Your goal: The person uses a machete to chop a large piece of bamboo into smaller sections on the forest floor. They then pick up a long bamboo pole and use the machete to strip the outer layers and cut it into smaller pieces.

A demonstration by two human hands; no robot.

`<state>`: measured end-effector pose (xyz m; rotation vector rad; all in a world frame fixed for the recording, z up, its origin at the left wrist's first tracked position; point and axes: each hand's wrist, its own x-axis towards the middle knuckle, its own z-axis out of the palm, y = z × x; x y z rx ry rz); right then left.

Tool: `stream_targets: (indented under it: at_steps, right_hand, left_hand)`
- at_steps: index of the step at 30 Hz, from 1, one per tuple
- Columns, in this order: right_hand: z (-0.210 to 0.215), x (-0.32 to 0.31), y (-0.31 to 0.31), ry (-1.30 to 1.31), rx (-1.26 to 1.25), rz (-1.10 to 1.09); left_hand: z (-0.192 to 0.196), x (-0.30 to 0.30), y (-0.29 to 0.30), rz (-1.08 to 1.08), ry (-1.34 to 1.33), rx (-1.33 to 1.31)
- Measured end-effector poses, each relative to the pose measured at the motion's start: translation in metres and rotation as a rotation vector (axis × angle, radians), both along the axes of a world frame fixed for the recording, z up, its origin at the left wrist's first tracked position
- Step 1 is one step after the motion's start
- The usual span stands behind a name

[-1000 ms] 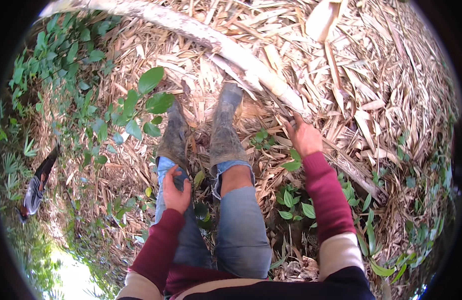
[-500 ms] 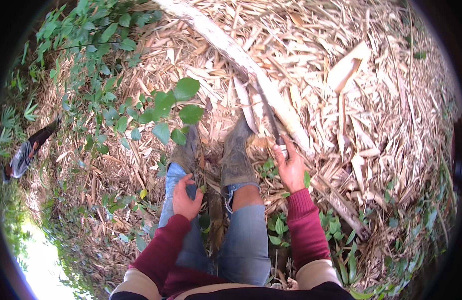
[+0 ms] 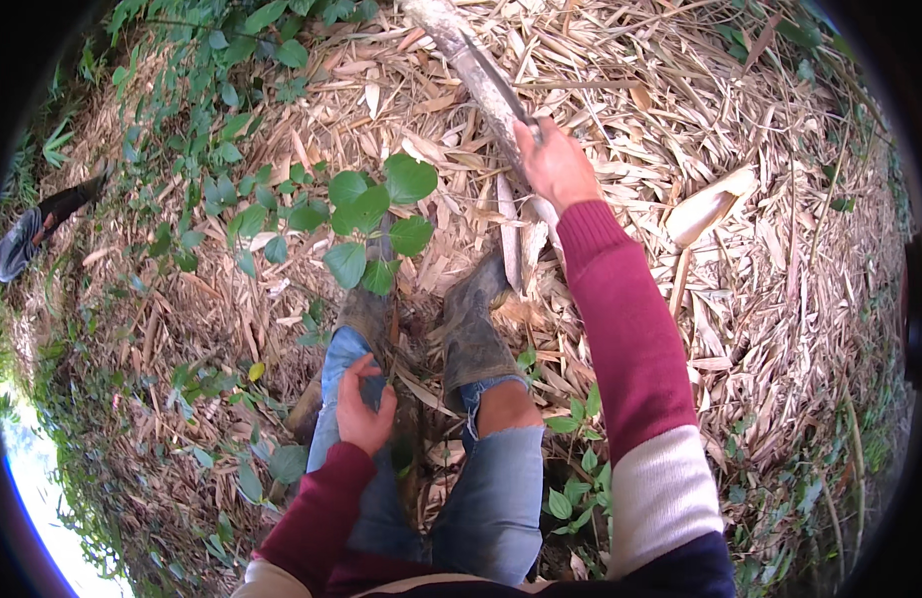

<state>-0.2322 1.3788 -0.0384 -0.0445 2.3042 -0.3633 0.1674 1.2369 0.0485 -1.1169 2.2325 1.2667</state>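
My right hand (image 3: 559,167) is reached far forward, wrapped round the handle of a machete. The dark, narrow machete blade (image 3: 496,80) points away and to the left, lying along or just over a pale log (image 3: 443,28); I cannot tell whether they touch. The log slants from the far middle toward my right boot, its near end partly behind my right arm. Above my left knee, my left hand (image 3: 363,414) holds nothing, fingers loosely bent and apart. A long pale strip of wood or bark (image 3: 509,234) lies beside the log near the boot.
Dry chips and husks (image 3: 760,289) cover the ground. A leafy green plant (image 3: 366,214) rises before my muddy left boot (image 3: 366,309); the right boot (image 3: 471,324) stands beside it. A broad pale husk (image 3: 710,207) lies to the right. At far left, another person's legs (image 3: 47,224) show.
My right hand has swung forward and up with the machete, its blade now farther along the log. My left hand stays by the knee. The view has shifted slightly.
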Motion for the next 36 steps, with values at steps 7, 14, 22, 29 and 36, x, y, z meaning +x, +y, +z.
stream_targets:
  at_steps: [7,14,22,29,36]
  right_hand:
    - [-0.009,0.072,0.127,-0.089,0.294,0.095]
    - [0.082,0.171,0.240,-0.243,0.533,0.081]
    - [0.034,0.188,0.241,0.189,0.044,-0.070]
    - [-0.014,0.056,0.125,-0.072,0.246,0.034]
    - [0.031,0.093,0.167,-0.170,0.274,0.110]
  left_hand:
    - [0.000,-0.004,0.009,-0.053,-0.018,-0.028]
    - [0.004,-0.016,0.010,0.021,0.055,-0.041]
    - [-0.001,-0.021,0.019,0.005,-0.008,0.004]
    - [0.000,-0.021,0.021,-0.081,-0.042,-0.030]
    - [-0.005,-0.018,0.024,-0.056,-0.023,-0.022]
